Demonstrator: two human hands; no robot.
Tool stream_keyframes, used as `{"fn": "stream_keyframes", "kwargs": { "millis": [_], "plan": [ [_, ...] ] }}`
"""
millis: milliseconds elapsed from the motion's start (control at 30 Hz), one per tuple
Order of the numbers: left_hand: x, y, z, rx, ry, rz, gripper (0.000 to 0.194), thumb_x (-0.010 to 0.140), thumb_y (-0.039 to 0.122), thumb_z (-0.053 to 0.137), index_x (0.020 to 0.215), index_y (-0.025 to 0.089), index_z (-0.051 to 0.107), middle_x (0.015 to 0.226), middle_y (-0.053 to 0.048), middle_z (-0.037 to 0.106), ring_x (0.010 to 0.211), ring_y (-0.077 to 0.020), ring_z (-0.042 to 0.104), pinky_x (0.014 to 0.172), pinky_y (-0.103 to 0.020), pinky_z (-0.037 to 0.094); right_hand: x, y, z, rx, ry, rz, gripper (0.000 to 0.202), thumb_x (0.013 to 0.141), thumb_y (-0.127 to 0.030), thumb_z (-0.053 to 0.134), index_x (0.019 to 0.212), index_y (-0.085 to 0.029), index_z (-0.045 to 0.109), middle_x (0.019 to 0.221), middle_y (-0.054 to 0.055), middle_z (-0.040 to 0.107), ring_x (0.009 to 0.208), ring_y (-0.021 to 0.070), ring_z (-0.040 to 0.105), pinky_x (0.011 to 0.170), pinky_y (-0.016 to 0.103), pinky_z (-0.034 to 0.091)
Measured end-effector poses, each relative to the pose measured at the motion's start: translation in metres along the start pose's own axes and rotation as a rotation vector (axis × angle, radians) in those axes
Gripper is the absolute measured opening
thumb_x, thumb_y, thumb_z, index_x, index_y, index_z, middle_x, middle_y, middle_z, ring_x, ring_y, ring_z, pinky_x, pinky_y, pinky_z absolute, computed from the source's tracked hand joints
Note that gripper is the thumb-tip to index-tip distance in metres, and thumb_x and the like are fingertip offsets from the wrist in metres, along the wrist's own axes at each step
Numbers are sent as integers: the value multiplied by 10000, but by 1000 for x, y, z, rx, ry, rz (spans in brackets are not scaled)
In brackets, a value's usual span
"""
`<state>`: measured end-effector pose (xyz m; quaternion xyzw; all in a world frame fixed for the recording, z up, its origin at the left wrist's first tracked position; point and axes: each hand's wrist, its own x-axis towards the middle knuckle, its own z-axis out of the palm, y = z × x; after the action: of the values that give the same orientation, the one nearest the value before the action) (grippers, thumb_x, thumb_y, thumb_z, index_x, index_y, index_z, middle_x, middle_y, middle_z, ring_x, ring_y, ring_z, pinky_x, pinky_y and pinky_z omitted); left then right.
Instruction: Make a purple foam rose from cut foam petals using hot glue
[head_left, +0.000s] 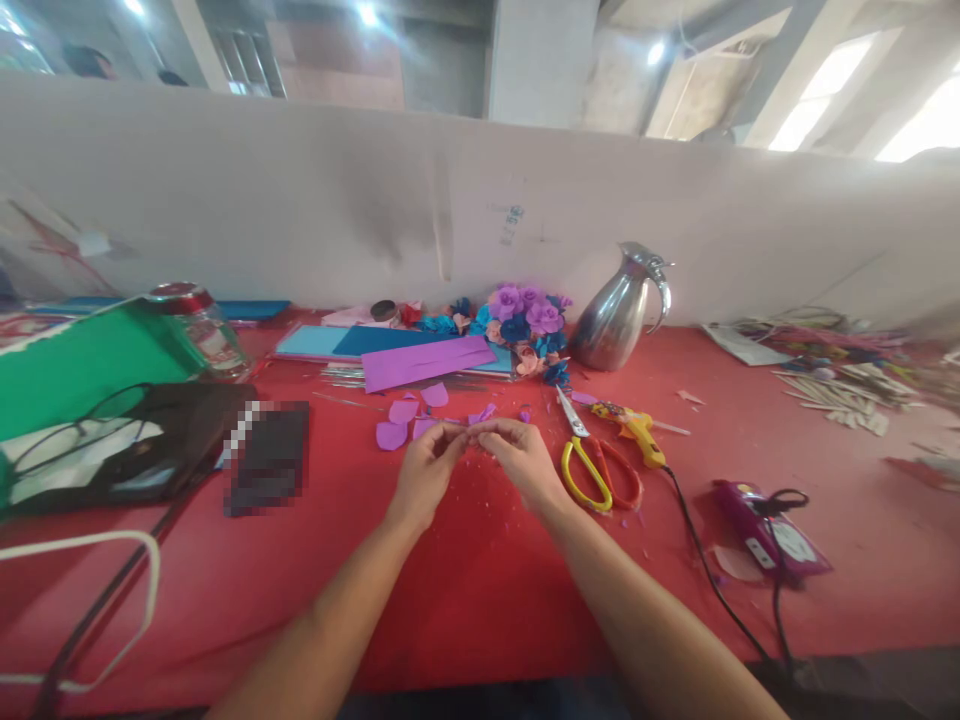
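My left hand (431, 465) and my right hand (521, 460) meet fingertip to fingertip over the middle of the red table. Both are closed in a pinch, and what sits between the fingers is too small and hidden to make out. Just beyond the fingertips shows a purple paper piece (482, 413). Several cut purple petals (391, 435) lie to the left of my left hand, with a thin wire (349, 402) close by. Scissors (592, 465) with one yellow and one red handle rest right of my right hand, blades spread, beside a yellow glue gun (639, 435).
Behind my hands lie a purple paper strip (427, 363), blue sheets (311, 341) and paper flowers (525, 312). A metal jug (611, 310) stands by the wall. A dark blurred-out object (268, 460) and a glass jar (210, 335) are left; a purple box (772, 530) with cables is right.
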<state>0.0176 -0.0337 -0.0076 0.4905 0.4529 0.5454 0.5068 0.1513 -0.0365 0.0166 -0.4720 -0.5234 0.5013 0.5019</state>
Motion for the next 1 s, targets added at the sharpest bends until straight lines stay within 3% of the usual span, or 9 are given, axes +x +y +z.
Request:
{"fn": "stream_keyframes", "kwargs": {
  "millis": [133,333,400,467,567,733,1000],
  "plan": [
    [0,1,0,44,-4,25,200,728,371,688,768,176,669,754,-8,657,742,-156,567,731,-264,414,2,3,-1,-36,-4,-38,240,679,-221,513,761,-172,732,731,20,693,692,142,595,623,232,434],
    [0,1,-1,-77,-38,-14,209,698,355,720,783,172,665,771,-9,652,773,-160,570,766,-272,413,-6,6,4,-153,-158,-202,396,702,-159,484,1018,-203,718,643,-31,630,537,93,485,547,213,383],
    [1,1,-3,-175,-31,-51,217,651,325,758,778,175,666,764,1,644,763,-147,563,766,-266,413,-10,4,6,-167,-107,-298,337,725,-166,492,970,-196,722,695,-14,657,559,95,507,566,218,400],
    [3,2,-5,-243,9,-85,221,615,300,785,754,178,665,723,23,615,696,-112,526,715,-237,402,-11,4,6,-123,37,-345,251,752,-193,499,877,-178,716,716,6,665,586,104,531,585,226,417],
    [4,3,-6,-276,58,-126,236,585,297,809,737,177,674,670,45,575,607,-73,451,631,-206,369,-6,7,4,22,178,-246,181,763,-262,537,831,-169,676,650,-6,623,561,106,518,561,227,416],
    [4,5,-4,-268,40,-143,267,550,305,830,748,175,705,697,25,616,637,-83,489,649,-209,390,7,16,4,176,44,-84,222,691,-337,649,834,-167,666,733,10,664,645,125,570,625,242,445],
    [1,-2,-3,-155,5,-39,175,636,280,787,764,190,709,796,-2,681,780,-133,582,803,-256,432,6,19,8,186,48,-107,168,674,-326,672,714,-168,630,640,-11,606,584,114,514,581,241,397]
  ]
}}
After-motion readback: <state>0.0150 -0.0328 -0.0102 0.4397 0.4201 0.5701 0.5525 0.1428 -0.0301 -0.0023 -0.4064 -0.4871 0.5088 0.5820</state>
